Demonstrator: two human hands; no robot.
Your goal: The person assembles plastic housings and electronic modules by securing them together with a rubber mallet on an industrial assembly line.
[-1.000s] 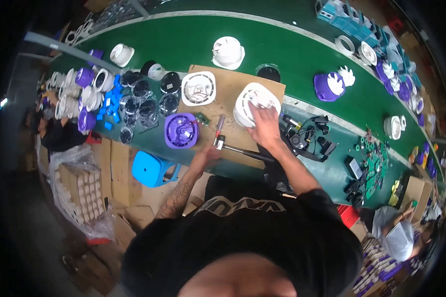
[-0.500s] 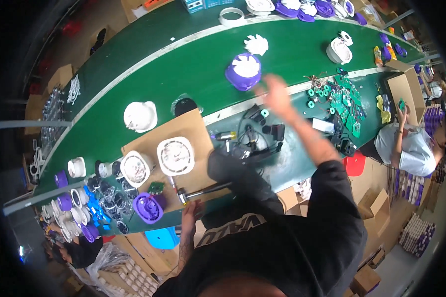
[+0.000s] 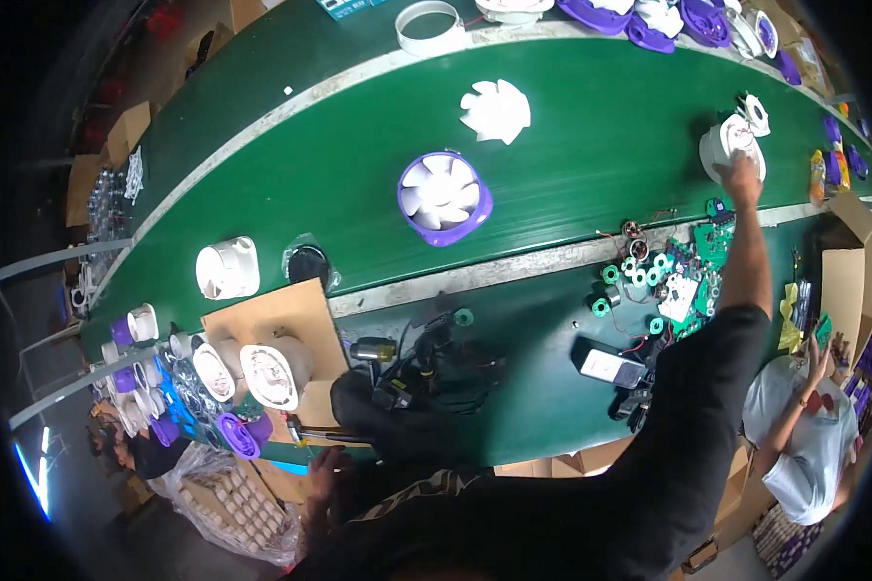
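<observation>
"What's the biggest thing over there?"

"The long bright-green conveyor belt, curving across in front of the worker. Next comes the dark-green workbench along its near side."

"And on the bench?"

"A flat brown cardboard sheet toward the left, then a loose heap of green circuit boards toward the right."

"Where's the piece being handled?"

"On the belt, well over to the right: a rounded white plastic housing with an open, ringed top. A small white plastic ring is just beside it, on the far side."

"Any more like it?"

"Two similar white plastic housings sit side by side on the cardboard. Near the middle of the belt there's a rounded purple plastic housing with a white bladed fan inside, and a loose white plastic fan lies a little beyond it."

"What are the hands doing?"

"The right hand is stretched out at arm's length, fingers over the near side of the rounded white housing. I can't tell whether they're clenched on it."

"And the left?"

"The left hand is low at the bench's near edge, close to a dark-handled hammer. It's too dim to tell how its fingers are set."
</observation>
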